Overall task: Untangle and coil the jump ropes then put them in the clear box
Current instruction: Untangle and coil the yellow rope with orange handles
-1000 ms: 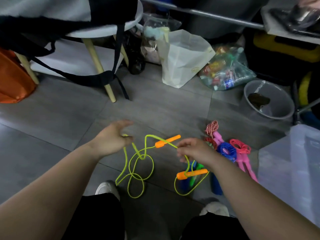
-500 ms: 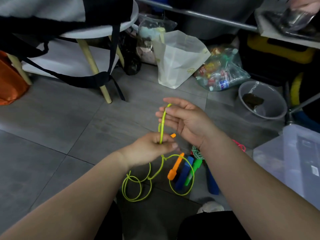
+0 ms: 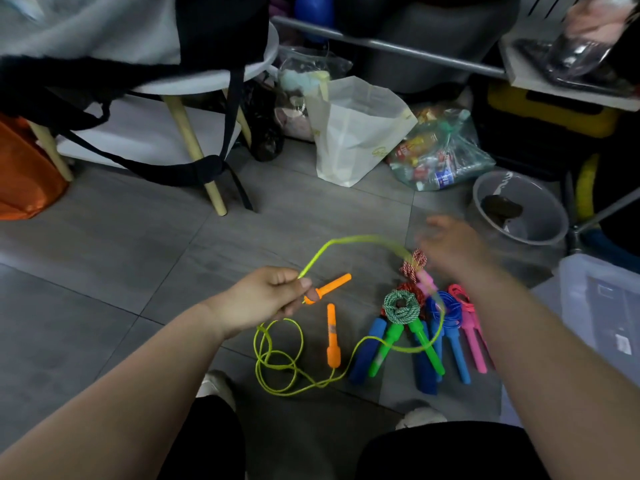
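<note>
**Left grip (image 3: 263, 301) pinched on the yellow-green rope (image 3: 346, 238); right grip (image 3: 450, 245) a blur**

Pinches the rope between thumb and curled fingers, low over the grey floor (image 3: 104, 258). Shows one orange handle (image 3: 330, 286) jutting right from under the thumb. Second orange handle (image 3: 333, 337) just below it, flat on the floor, with loose loops of the same rope sprawled under the left wrist. From the pinch, one strand arching up and rightward to the right grip. Farther back, a white bag (image 3: 356, 133) standing on the floor.

Next, on the floor between the forearms, a heap of other jump ropes: green-and-white coil (image 3: 401, 306) with green handles (image 3: 388, 348), blue handles (image 3: 367, 351), blue coil (image 3: 450, 311), pink rope (image 3: 464, 303), red-and-white cord (image 3: 414, 263) at the far end. Right grip above that far end, smeared by motion; cannot tell whether apart or closed on the strand.

Beyond it, a round tub (image 3: 540, 202). Clear box (image 3: 595, 306) at the right edge, beside the right forearm, with every rope in sight on the floor to its left.
</note>
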Motion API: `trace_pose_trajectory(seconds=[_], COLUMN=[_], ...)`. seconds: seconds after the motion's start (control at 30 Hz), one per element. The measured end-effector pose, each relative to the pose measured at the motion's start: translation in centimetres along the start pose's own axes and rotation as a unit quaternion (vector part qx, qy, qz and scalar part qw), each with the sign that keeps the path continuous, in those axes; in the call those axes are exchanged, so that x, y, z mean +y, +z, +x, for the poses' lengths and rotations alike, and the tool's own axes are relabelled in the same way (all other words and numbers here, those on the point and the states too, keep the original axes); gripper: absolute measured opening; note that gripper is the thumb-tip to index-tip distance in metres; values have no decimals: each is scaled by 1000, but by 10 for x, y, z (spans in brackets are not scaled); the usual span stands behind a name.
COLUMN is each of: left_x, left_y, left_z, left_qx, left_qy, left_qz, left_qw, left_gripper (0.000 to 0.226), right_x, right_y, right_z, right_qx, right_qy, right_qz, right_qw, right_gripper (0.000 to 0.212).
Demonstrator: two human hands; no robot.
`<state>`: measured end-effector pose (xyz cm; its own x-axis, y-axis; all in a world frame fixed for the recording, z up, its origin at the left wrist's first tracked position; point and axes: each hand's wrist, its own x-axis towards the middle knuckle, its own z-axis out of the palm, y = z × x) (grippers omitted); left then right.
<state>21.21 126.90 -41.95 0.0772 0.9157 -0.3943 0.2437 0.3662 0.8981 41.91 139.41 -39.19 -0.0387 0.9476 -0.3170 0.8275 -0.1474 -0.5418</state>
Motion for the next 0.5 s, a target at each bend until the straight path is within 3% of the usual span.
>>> trace_pose_trajectory(seconds=[0.03,0.07,0.13,0.2,0.27,0.33,0.4,0.5], left_x=[2,5,10,14,14,13,12,13], left_y=[2,3,6,7,5,2,3,4], left_z=[1,1,2,2,1,1,0,0], left_qx=[-3,-6,-9,1,25,35,23,8], left_qy=[12,21,41,52,49,43,37,23], left_qz=[13,26,40,17,-9,-5,12,73], left_qw=[1000,999,998,998,998,998,999,997], left_gripper=[29,29,28,29,28,27,28,26], right_x=[-2,-7,-18,-25,-25,-25,-24,-26], right_y=[9,18,39,59,64,55,48,48], right_z=[-9,-22,-42,-53,-55,-55,-54,-53], right_qx=[27,28,-36,-93,-142,-218,-298,-281], right_qy=[-62,-137,-294,-365,-334,-255,-194,-211], right_qz=[-80,-92,-80,-115,-46,116,205,176], right_qw=[994,986,952,919,931,935,912,920], right_gripper=[47,53,60,49,28,28,30,13])
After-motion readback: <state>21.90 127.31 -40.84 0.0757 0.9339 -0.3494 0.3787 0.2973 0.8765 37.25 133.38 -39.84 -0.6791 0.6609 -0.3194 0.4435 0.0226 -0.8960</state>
